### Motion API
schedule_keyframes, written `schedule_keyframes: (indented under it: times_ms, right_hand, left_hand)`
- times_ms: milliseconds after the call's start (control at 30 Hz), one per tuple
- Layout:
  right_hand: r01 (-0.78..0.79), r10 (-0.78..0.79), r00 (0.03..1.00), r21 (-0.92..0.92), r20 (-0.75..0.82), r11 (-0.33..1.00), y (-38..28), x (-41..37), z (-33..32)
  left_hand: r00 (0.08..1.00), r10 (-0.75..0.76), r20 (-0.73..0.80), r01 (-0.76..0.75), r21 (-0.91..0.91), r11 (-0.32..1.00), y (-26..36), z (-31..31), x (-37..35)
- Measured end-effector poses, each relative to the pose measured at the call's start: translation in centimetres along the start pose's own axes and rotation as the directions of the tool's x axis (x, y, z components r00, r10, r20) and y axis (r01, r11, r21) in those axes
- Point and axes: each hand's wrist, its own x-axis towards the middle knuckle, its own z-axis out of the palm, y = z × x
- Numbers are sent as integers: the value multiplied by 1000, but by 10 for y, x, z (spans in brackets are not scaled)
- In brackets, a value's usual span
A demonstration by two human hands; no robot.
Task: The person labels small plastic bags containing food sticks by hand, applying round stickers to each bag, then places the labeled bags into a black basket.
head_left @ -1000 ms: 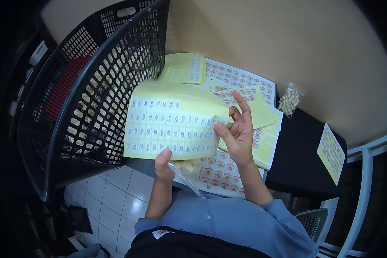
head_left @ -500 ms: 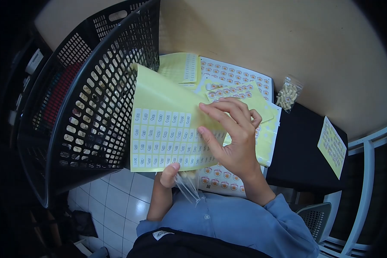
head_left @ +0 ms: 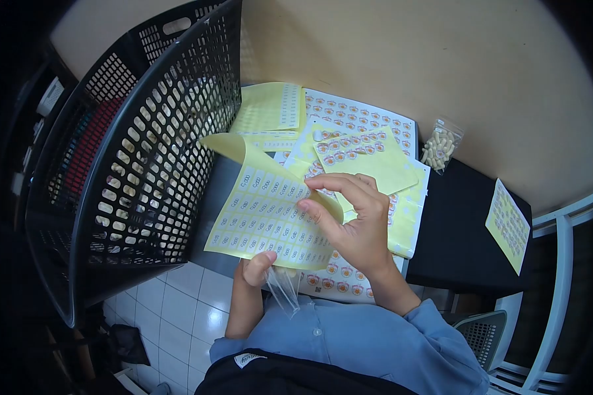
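A yellow-backed sticker sheet (head_left: 260, 220), printed with rows of small "5000" labels, is held in front of me, its upper part curling back. My left hand (head_left: 259, 268) is closed at its lower edge, thumb on top and fingers hidden underneath. Below the sheet, by that same hand, hangs a clear plastic bag (head_left: 283, 293) with pale contents partly covered. At the sheet's right side, my right hand (head_left: 359, 220) pinches with thumb and index finger near the end of the top label row. Whether a single label is between those fingertips cannot be made out.
A large black perforated basket (head_left: 155, 151) stands at the left. Logo sticker sheets (head_left: 369, 118) and yellow sheets (head_left: 267, 108) overlap on the table. A bag of pale pieces (head_left: 441, 146) leans by the wall. Another sticker sheet (head_left: 507, 227) lies at the right on black cloth (head_left: 454, 224).
The sticker sheet has tilted and bent, its top edge dropping lower. My right thumb and index finger have moved closer to the top label row's end. My left hand stays nearly in place.
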Motion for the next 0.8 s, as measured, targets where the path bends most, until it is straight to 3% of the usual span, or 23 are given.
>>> schedule_keyframes:
  times_ms: [333,400,433,500,533,600,633,700,767,800]
  right_hand:
    - [-82,80,996,91,25,992,9,2,0]
    - [-93,154,977,351,-150,932,22,3,4]
    - [-93,154,976,349,-151,932,30,1,4]
    - [-208,263,963,444,-66,872,48,-3,7]
    - [-224,264,964,432,-35,874,54,-6,9]
    - [-298,330,944,493,23,817,60,-14,18]
    - [-372,391,916,545,88,751,64,-18,24]
    - [-369,368,922,558,120,743,74,-25,37]
    - [-566,438,824,545,358,619,76,-29,46]
    - [-565,438,825,543,358,621,76,-32,50]
  left_hand:
    - [1000,-18,22,18,12,1000,-4,-6,8]
    - [996,33,-81,-41,-102,994,0,-16,11]
    - [996,32,-79,-40,-104,994,5,-18,12]
    - [939,35,-342,-78,-113,991,22,-22,14]
    - [940,38,-340,-80,-112,990,26,-35,14]
    - [898,-70,-435,133,116,984,30,-66,11]
    - [896,-71,-438,135,115,984,28,-73,11]
    - [860,-146,-489,232,121,965,25,-85,10]
    - [837,-197,-511,281,91,955,27,-91,13]
    - [838,-228,-496,301,71,951,28,-90,15]
